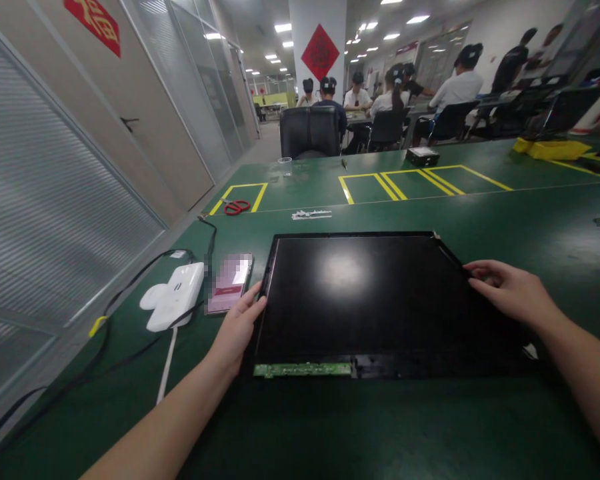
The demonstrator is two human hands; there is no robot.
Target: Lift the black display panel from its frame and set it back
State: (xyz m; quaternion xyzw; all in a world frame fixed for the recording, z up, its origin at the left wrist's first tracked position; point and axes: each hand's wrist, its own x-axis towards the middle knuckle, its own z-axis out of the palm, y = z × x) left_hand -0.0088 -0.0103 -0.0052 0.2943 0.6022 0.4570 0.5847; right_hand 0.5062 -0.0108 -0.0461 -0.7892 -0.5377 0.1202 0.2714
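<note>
A black display panel (370, 300) lies face up on the green table (330, 427), with a green circuit strip (305, 369) along the left part of its near edge. My left hand (240, 327) grips the panel's left edge, thumb and fingers closed on it. On the opposite side my right hand (510, 290) pinches the right edge, its fingers curled around the frame. A glare spot shows on the dark screen. A small pale piece (531, 351) is at the panel's near right corner, beside my right forearm.
Left of the panel are a phone (230, 283), a white adapter (177, 297) and black cables (155, 267). Beyond it lie red-handled scissors (237, 207), a white tool (311, 215), a small black box (423, 157) and yellow trays (555, 149). Several people sit at far tables.
</note>
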